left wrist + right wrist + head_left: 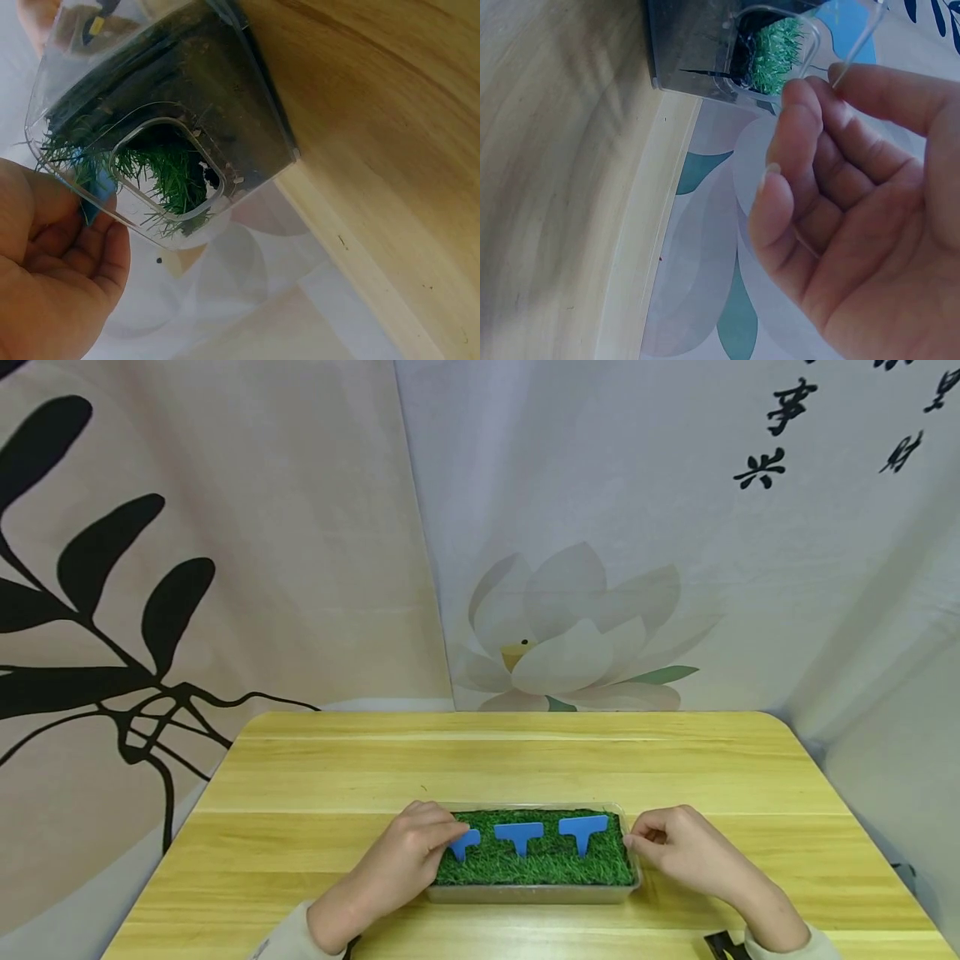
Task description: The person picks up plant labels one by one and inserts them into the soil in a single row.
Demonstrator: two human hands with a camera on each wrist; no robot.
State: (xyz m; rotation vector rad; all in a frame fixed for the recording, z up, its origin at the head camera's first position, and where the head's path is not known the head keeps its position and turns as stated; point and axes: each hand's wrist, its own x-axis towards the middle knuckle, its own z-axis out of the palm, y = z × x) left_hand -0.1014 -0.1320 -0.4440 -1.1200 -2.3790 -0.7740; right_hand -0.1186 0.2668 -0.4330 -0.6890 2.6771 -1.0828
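A clear plastic box (525, 896) with artificial grass (551, 870) stands near the table's front. Three blue T-shaped plant labels stick up from the grass: the left label (467, 839), the middle label (519, 833) and the right label (583, 828). My left hand (408, 856) pinches the left label between thumb and fingers; in the left wrist view this blue label (96, 184) is partly hidden by box and grass. At the box's right end, my right hand (686, 847) pinches the clear rim (857, 45) between thumb and index finger, its other fingers curled.
The wooden table (480, 760) extends behind the box and to both sides. A printed fabric curtain (315, 527) hangs beyond its back edge. A black strap (723, 943) shows near the right sleeve.
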